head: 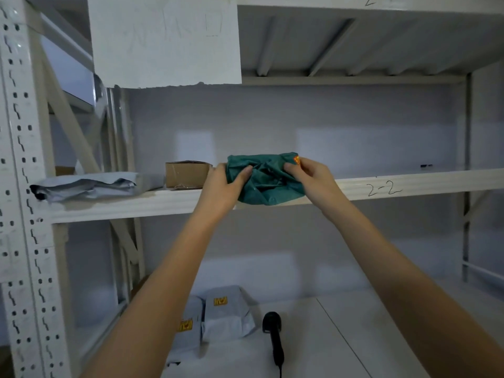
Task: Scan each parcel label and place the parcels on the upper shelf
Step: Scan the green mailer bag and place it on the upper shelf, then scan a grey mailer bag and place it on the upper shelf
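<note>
Scanner (274,338) and two grey parcels (227,313) wait on table below; both hands, left (222,184) and right (308,177), pinch green parcel (266,181) at shelf (409,185) lip, overhanging, so early release risks it sliding off

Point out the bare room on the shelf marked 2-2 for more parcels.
Bare: the long stretch right of the green parcel, behind the 2-2 mark. Crowded: left end, grey mailer against cardboard box, left hand beside it.
</note>
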### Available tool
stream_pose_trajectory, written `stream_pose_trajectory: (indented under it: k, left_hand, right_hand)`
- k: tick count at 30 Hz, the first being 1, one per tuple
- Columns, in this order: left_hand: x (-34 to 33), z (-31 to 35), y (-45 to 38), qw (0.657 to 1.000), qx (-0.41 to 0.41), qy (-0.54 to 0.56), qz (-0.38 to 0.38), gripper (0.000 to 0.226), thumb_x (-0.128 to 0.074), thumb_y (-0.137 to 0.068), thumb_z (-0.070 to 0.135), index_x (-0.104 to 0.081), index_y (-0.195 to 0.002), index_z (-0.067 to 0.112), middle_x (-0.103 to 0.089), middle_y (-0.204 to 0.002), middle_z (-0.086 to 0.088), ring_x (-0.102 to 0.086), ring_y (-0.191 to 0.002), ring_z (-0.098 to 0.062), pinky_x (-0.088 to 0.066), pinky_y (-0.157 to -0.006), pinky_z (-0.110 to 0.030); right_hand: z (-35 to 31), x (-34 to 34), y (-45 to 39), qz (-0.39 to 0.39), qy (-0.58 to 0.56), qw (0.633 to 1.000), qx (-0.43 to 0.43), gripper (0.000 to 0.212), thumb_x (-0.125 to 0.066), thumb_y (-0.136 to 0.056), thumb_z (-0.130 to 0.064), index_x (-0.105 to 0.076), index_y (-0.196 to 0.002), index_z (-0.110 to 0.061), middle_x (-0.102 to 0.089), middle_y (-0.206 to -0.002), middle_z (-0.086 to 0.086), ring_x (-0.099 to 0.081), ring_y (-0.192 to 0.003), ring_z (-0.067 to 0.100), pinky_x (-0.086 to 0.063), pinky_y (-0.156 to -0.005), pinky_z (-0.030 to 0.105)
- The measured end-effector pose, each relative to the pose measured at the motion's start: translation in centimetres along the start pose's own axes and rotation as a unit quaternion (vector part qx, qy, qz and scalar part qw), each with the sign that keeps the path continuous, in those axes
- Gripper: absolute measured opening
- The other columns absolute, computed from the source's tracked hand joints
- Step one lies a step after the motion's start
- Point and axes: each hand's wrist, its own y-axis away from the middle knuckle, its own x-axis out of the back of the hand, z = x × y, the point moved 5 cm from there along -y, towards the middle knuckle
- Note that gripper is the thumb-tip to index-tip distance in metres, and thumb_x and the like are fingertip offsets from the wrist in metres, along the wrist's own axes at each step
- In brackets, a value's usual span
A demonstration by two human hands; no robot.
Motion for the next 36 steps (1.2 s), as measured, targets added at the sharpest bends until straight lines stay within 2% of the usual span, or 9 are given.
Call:
stream_pose_trajectory:
  k: [5, 8, 11, 17, 21, 26, 30, 33, 36]
  left_hand:
    - [-1.6, -1.2, -2.0, 0.999, 0.016, -0.028, 0.025, 0.034, -0.054, -0.093, 0.033, -0.059, -0.114, 0.006, -0.060, -0.098, 0.003, -0.057, -0.087, -0.010, -0.042, -0.060, -0.011]
    - [-2.3, -2.1, -3.5, 0.996, 0.028, -0.071, 0.044, 0.033, -0.053, -0.094, 0.032, -0.058, -0.112, 0.005, -0.058, -0.096, 0.001, -0.055, -0.087, -0.011, -0.041, -0.059, -0.016]
    - [-2.8, -2.6, -4.7, 0.987, 0.033, -0.144, 0.056, 0.036, -0.055, -0.093, 0.032, -0.057, -0.113, 0.002, -0.062, -0.101, -0.005, -0.053, -0.087, -0.013, -0.040, -0.067, -0.023]
    - [-3.4, -3.0, -5.8, 0.975, 0.030, -0.207, 0.073, 0.031, -0.058, -0.091, 0.032, -0.064, -0.104, 0.004, -0.070, -0.102, -0.012, -0.064, -0.090, -0.024, -0.050, -0.072, -0.030]
    - [-3.6, -2.8, -5.8, 0.974, 0.038, -0.214, 0.069, 0.032, -0.056, -0.092, 0.032, -0.066, -0.104, 0.005, -0.071, -0.102, -0.012, -0.065, -0.092, -0.025, -0.054, -0.078, -0.033]
    - [-3.0, -2.3, -2.3, 0.971, -0.033, -0.169, 0.167, 0.040, -0.043, -0.099, 0.022, -0.048, -0.133, 0.001, -0.058, -0.127, -0.013, -0.055, -0.115, -0.018, -0.043, -0.091, -0.019]
    - [-2.9, -5.6, 6.1, 0.908, -0.208, -0.258, 0.258, 0.035, -0.042, -0.091, 0.005, -0.056, -0.123, -0.001, -0.058, -0.122, -0.018, -0.050, -0.117, -0.021, -0.032, -0.100, -0.012]
    - [-4.5, -14.4, 10.2, 0.912, -0.155, -0.341, 0.167, 0.031, -0.047, -0.086, 0.007, -0.062, -0.110, -0.005, -0.059, -0.117, -0.025, -0.051, -0.119, -0.039, -0.039, -0.100, -0.036]
    - [-6.5, -25.7, 12.9, 0.922, 0.051, -0.385, 0.008, 0.028, -0.063, -0.078, 0.000, -0.062, -0.104, -0.010, -0.058, -0.112, -0.033, -0.054, -0.110, -0.051, -0.046, -0.087, -0.052]
  right_hand:
    - [2.0, 0.5, -2.7, -0.016, 0.056, 0.998, 0.016, 0.018, -0.054, -0.093, -0.016, -0.064, -0.093, -0.002, -0.061, -0.079, 0.004, -0.057, -0.064, 0.001, -0.045, -0.059, 0.009]
    - [3.3, 0.6, -4.7, -0.036, 0.116, 0.992, 0.013, 0.026, -0.054, -0.093, -0.021, -0.062, -0.088, 0.003, -0.055, -0.073, 0.009, -0.054, -0.066, 0.011, -0.042, -0.065, 0.026]
    - [4.6, 0.6, -6.4, -0.068, 0.141, 0.988, -0.008, 0.019, -0.055, -0.093, -0.022, -0.064, -0.086, -0.007, -0.066, -0.077, 0.007, -0.062, -0.076, 0.023, -0.049, -0.073, 0.031]
    - [6.3, 0.6, -8.6, -0.073, 0.247, 0.966, 0.009, 0.033, -0.054, -0.092, -0.029, -0.048, -0.062, -0.017, -0.049, -0.059, -0.001, -0.047, -0.056, 0.015, -0.037, -0.054, 0.027]
    - [6.3, 0.6, -8.6, -0.059, 0.266, 0.961, 0.043, 0.022, -0.055, -0.092, -0.029, -0.055, -0.075, -0.016, -0.056, -0.069, -0.001, -0.053, -0.067, 0.017, -0.039, -0.058, 0.028]
    - [6.4, 2.0, -6.3, 0.111, 0.145, 0.974, 0.130, 0.029, -0.055, -0.091, -0.024, -0.058, -0.116, -0.010, -0.060, -0.109, -0.001, -0.057, -0.098, 0.009, -0.047, -0.086, 0.021]
    - [10.5, 2.3, 2.4, 0.261, 0.022, 0.906, 0.333, 0.017, -0.042, -0.085, -0.001, -0.056, -0.087, -0.008, -0.054, -0.081, 0.002, -0.053, -0.078, 0.006, -0.044, -0.071, 0.021]
    - [20.0, -2.7, 6.7, 0.126, 0.114, 0.962, 0.214, 0.010, -0.043, -0.085, -0.005, -0.052, -0.083, -0.009, -0.051, -0.077, -0.001, -0.049, -0.070, 0.003, -0.042, -0.063, 0.018]
    - [32.2, -8.8, 10.2, -0.059, 0.163, 0.978, -0.115, 0.007, -0.053, -0.088, -0.007, -0.052, -0.093, -0.011, -0.054, -0.080, -0.006, -0.053, -0.068, 0.015, -0.045, -0.063, 0.031]
